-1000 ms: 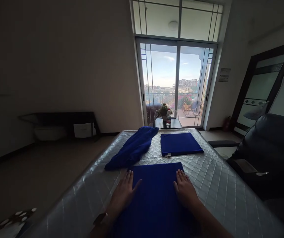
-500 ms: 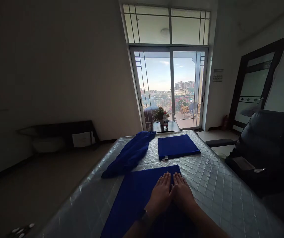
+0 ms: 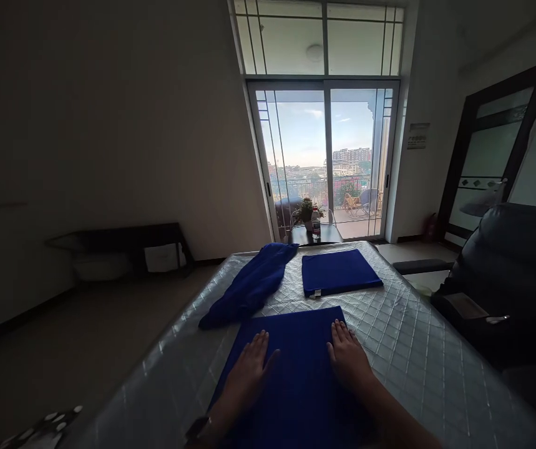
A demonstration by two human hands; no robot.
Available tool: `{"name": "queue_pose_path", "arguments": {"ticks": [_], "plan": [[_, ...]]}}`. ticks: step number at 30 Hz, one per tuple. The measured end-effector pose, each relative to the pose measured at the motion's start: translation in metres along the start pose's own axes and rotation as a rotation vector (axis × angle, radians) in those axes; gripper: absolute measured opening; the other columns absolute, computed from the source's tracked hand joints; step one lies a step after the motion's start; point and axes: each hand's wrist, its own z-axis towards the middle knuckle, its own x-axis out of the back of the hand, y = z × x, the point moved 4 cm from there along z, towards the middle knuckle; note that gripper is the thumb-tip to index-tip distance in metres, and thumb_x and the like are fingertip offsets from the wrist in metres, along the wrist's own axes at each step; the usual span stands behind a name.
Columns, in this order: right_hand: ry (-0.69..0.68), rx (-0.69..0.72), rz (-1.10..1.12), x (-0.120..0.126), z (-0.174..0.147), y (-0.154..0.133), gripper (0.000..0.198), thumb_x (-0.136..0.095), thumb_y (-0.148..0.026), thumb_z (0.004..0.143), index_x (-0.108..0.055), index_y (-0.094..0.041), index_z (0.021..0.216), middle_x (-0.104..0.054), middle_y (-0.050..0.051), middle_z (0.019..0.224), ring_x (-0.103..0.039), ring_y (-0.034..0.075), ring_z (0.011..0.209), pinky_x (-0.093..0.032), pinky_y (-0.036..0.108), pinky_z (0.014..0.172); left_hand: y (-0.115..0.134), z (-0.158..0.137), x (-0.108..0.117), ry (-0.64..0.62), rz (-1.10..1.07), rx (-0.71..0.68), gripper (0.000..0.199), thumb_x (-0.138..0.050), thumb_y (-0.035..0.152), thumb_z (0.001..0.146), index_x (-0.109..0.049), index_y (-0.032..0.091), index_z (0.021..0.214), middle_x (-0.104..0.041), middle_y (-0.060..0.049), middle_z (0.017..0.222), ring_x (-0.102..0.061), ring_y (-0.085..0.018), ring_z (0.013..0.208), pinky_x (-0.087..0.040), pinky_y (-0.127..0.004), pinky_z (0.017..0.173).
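In front of me a blue cloth (image 3: 296, 368) lies flat on the table, with a straight far edge. My left hand (image 3: 248, 369) rests palm down on its left part, fingers stretched out and thumb apart. Near the cloth's far right corner, my right hand (image 3: 348, 355) lies flat with its fingers extended. Neither hand grips anything. Farther off, a folded blue cloth (image 3: 342, 272) with a small white label lies to the right. A crumpled blue cloth (image 3: 253, 284) lies to the left, close to the flat cloth's far left corner.
A silver quilted cover (image 3: 417, 324) is spread over the table. Beyond its far edge stand a potted plant (image 3: 306, 212) and a bottle (image 3: 316, 223) on a small dark table. A black leather chair (image 3: 515, 268) is at the right; a dark low shelf (image 3: 122, 249) stands along the left wall.
My hands were side by side near the cloth's far right corner. My left hand has slid left across the cloth; my right hand stays by the right edge. The view has shifted slightly.
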Motion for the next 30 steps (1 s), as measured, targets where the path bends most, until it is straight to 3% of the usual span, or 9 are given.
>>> {"name": "queue_pose_path", "arguments": {"ticks": [3,6,17,24,30], "plan": [[-0.001,-0.008,-0.009,-0.002,0.001,0.001,0.064,-0.02,-0.036,0.101,-0.024,-0.006,0.157,-0.022,0.012,0.168,-0.015,0.021,0.156,-0.014,0.04,0.128,-0.031,-0.01,0.001,0.027,-0.039,0.058,0.074,-0.018,0.057,0.101,-0.028,0.009,0.157,-0.026,-0.015,0.167,-0.025,-0.026,0.155,-0.026,-0.048,0.127],[-0.006,-0.018,-0.02,-0.005,0.003,0.001,0.064,-0.02,-0.038,0.101,-0.024,-0.007,0.158,-0.021,0.012,0.168,-0.014,0.02,0.156,-0.015,0.04,0.127,-0.044,-0.013,-0.001,0.06,-0.072,0.069,0.077,-0.019,0.061,0.1,-0.031,0.009,0.156,-0.029,-0.016,0.166,-0.027,-0.028,0.154,-0.029,-0.051,0.126],[-0.019,-0.019,-0.088,-0.004,0.005,-0.003,0.065,-0.018,-0.04,0.102,-0.025,-0.007,0.157,-0.023,0.011,0.168,-0.016,0.019,0.156,-0.016,0.04,0.128,-0.042,-0.018,0.009,-0.028,-0.156,0.111,0.089,-0.016,0.071,0.096,-0.02,0.008,0.158,-0.017,-0.013,0.169,-0.016,-0.027,0.157,-0.019,-0.049,0.13],[0.018,-0.008,-0.135,-0.008,0.007,-0.003,0.062,-0.024,-0.034,0.099,-0.032,-0.01,0.156,-0.029,0.012,0.165,-0.023,0.021,0.154,-0.022,0.041,0.126,-0.046,-0.017,0.004,0.074,-0.138,0.066,0.081,-0.022,0.063,0.098,-0.031,0.007,0.156,-0.027,-0.016,0.167,-0.024,-0.029,0.155,-0.026,-0.05,0.128],[0.011,0.02,-0.241,0.002,0.026,-0.009,0.059,-0.025,-0.026,0.097,-0.042,-0.009,0.152,-0.036,0.014,0.162,-0.028,0.023,0.153,-0.022,0.043,0.125,-0.049,-0.016,0.0,0.076,-0.153,0.066,0.08,-0.023,0.061,0.098,-0.03,0.007,0.156,-0.026,-0.016,0.167,-0.023,-0.029,0.155,-0.025,-0.049,0.129]]}}
